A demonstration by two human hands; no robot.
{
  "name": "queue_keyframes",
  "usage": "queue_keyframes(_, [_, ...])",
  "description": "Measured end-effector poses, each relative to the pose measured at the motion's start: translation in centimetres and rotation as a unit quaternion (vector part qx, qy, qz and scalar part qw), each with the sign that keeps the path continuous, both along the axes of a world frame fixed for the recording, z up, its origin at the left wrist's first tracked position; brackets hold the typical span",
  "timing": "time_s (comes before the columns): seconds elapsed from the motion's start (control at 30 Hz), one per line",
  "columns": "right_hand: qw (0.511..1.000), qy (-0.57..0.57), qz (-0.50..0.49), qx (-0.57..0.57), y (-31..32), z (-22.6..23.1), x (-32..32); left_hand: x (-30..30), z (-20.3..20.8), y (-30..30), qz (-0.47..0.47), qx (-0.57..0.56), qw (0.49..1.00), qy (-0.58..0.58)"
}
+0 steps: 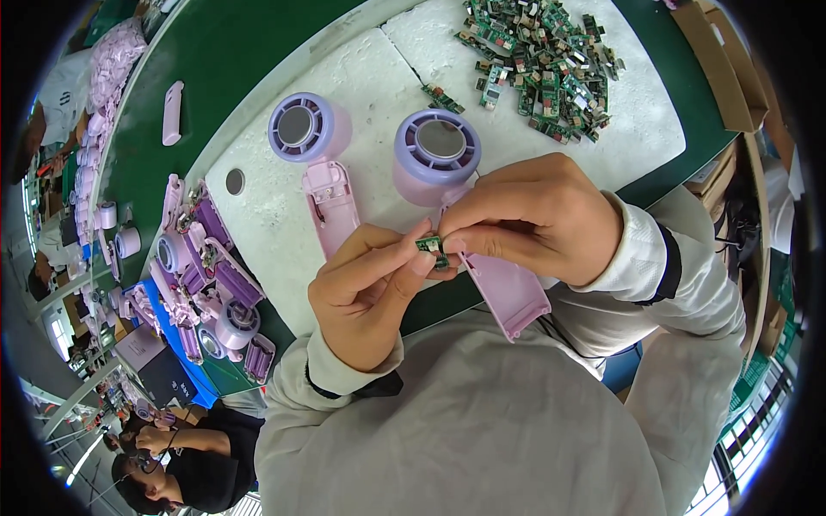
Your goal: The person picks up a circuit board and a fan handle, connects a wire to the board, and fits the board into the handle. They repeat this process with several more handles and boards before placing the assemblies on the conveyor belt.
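Observation:
Between thumb and fingertips, my left hand pinches a small green circuit board. My right hand is closed at the board's right edge, thumb and forefinger pressed together there; any thin wire between them is too small to make out. Beneath the right hand runs the pink open handle shell of a handheld fan, its purple round fan head lying just beyond my hands. A second handheld fan lies to the left, its handle opened and partly behind my left hand.
A heap of green circuit boards covers the white foam sheet's far right, with one loose board nearer. A round metal disc sits left. Fan parts pile up at the left; a cardboard box stands right. Another person sits lower left.

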State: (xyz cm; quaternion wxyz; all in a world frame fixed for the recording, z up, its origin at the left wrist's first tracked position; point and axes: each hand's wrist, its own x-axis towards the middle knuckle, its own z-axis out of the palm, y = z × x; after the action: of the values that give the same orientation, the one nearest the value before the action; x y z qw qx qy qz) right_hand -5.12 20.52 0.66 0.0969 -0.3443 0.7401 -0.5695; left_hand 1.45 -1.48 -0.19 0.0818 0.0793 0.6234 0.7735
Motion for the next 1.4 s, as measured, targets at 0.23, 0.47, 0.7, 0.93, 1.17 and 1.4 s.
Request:
queue_keyframes(0.23, [1.000, 0.024, -0.005, -0.007, -0.1, -0.4, -0.1, -0.4, -0.2, -0.1, -0.005, -0.033, 0.999, 0.037])
queue_keyframes(0.47, [0.997, -0.019, -0.043, 0.053, -0.4, 1.1, 0.4, 0.0, -0.2, 0.2, 0.057, -0.055, 0.997, 0.012])
queue_keyframes(0.7, [0.979, 0.188, -0.007, 0.080, 0.3, 0.8, -0.3, 0.0, 0.1, 0.3, 0.064, -0.019, 0.997, -0.035])
queue_keyframes(0.93, [0.952, 0.293, 0.018, 0.086, 1.0, 0.3, -1.0, -0.2, 0.0, 0.3, 0.048, -0.021, 0.997, -0.051])
queue_keyframes(1.17, [0.935, 0.335, 0.061, 0.097, 1.5, 0.9, -1.8, -0.4, 0.1, 0.2, 0.033, -0.043, 0.998, -0.042])
queue_keyframes(1.4, [0.964, 0.256, 0.045, 0.047, 1.3, 0.6, -1.0, -0.1, -0.1, 0.2, 0.054, -0.064, 0.995, -0.054])
